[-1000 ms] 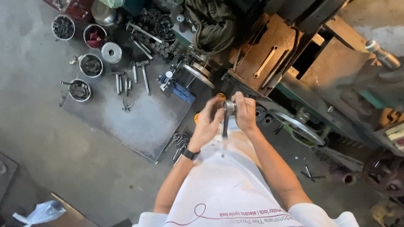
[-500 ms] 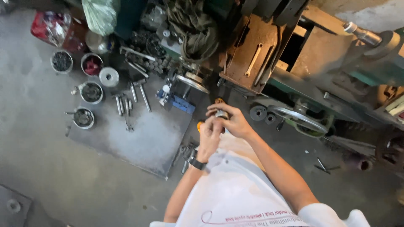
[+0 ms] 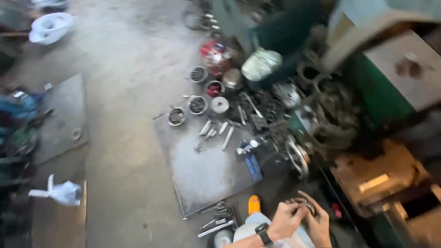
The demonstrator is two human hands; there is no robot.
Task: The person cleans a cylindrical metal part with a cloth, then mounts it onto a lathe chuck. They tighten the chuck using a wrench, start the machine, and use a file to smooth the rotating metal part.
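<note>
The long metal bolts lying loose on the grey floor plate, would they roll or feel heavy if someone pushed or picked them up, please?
The bolts look like round steel bars, so they would probably roll if nudged sideways on the flat plate. They seem solid, likely stiff and heavy for their size.

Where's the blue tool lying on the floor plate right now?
In the head view, the blue tool lies at the right edge of the grey floor plate, just left of the round metal wheel and up-left of both hands, the left hand nearer.

Small metal part (image 3: 303, 204) hidden between hands (image 3: 301, 220)
</note>
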